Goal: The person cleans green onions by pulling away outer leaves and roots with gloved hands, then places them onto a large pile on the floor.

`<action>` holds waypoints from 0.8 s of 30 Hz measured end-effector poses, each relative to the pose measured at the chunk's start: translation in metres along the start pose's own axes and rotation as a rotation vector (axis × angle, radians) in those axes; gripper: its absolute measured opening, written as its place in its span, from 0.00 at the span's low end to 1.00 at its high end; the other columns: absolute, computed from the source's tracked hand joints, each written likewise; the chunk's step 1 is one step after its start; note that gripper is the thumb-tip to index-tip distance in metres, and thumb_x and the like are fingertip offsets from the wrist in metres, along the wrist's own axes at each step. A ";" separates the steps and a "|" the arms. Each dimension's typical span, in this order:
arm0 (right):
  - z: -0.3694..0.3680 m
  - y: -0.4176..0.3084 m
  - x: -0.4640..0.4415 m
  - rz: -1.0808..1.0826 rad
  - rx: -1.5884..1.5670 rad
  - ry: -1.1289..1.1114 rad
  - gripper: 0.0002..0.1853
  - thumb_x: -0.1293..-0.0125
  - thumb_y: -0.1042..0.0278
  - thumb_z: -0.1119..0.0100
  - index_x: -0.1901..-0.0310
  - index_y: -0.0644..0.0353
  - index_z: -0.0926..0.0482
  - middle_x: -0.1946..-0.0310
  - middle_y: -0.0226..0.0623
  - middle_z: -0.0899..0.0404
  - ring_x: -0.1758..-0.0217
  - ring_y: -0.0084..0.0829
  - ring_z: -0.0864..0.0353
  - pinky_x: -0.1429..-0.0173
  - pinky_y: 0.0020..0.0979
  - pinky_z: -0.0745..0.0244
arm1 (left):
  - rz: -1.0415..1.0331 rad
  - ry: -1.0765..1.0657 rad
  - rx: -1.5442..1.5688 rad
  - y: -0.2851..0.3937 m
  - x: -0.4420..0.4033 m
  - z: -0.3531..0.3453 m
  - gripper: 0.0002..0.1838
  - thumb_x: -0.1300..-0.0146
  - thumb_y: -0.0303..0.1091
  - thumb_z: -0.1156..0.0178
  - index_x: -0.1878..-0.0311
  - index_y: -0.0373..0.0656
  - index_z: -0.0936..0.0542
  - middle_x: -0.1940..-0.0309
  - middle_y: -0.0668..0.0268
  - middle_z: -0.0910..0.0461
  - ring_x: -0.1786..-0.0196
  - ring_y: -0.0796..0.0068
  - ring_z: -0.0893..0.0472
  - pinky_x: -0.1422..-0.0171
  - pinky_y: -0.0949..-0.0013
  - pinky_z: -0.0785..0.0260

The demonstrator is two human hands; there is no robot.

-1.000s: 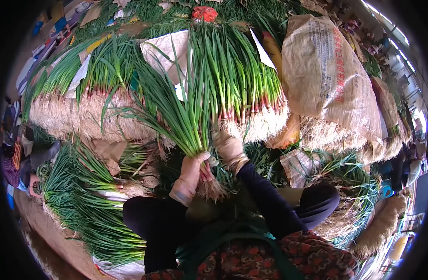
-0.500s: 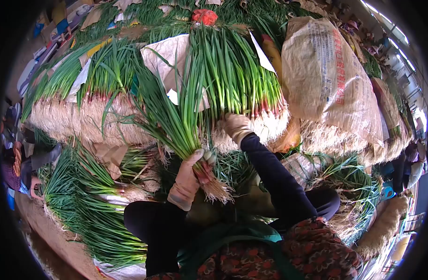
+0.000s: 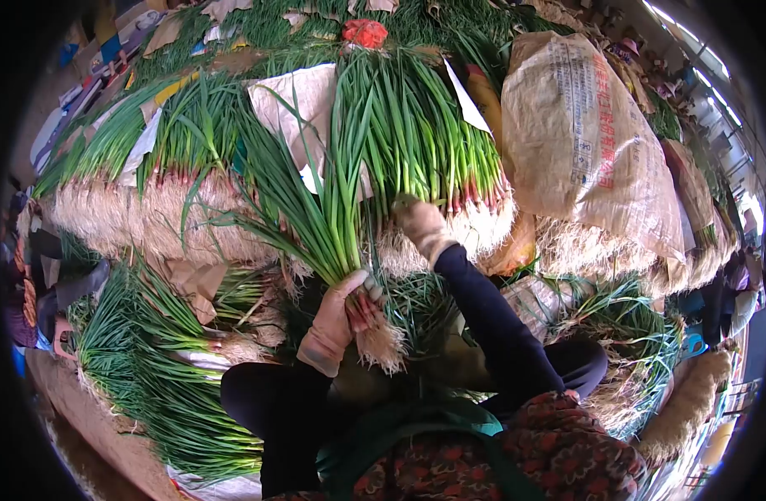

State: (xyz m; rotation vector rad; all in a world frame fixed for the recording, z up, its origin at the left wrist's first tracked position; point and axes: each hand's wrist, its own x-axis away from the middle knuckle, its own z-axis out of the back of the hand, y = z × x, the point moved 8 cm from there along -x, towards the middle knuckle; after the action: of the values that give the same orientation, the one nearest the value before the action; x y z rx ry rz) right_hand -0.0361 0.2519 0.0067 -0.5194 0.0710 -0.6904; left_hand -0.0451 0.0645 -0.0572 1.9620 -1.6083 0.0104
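A bunch of green garlic [image 3: 345, 225] with long leaves, reddish stem bases and pale roots is held in my gloved left hand [image 3: 337, 313]. My left fingers wrap round it just above the roots, which hang over my lap. My gloved right hand [image 3: 423, 225] is at the front of a large stack of green garlic [image 3: 437, 159], beside the stem bases. Its fingers are curled in and partly smeared; what they hold, if anything, I cannot make out. Thick pale roots [image 3: 483, 230] face me along the stack's front.
A printed woven sack [image 3: 583, 134] covers the stack on the right. More green garlic [image 3: 170, 376] lies low on the left, and loose leaves and roots [image 3: 629, 359] on the right. A red bag [image 3: 365, 33] sits at the back. People are partly visible at both edges.
My right hand has shifted slightly left along the stem bases. The bunch in my left hand has tilted, its roots now hanging more straight down.
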 end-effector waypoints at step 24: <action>-0.076 -0.010 0.051 0.144 -1.160 -0.153 0.22 0.35 0.52 0.43 0.51 0.64 0.27 0.78 0.27 0.26 0.79 0.18 0.30 0.77 0.21 0.35 | 0.060 0.212 -0.412 0.004 0.010 0.003 0.17 0.41 0.42 0.42 0.56 0.39 0.25 0.80 0.57 0.23 0.86 0.70 0.25 0.87 0.72 0.33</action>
State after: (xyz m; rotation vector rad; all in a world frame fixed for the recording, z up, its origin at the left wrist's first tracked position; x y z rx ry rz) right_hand -0.0203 0.1802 -0.0493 -1.6575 0.3717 -0.4092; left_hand -0.0474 0.0534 -0.0543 1.5428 -1.4006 -0.0804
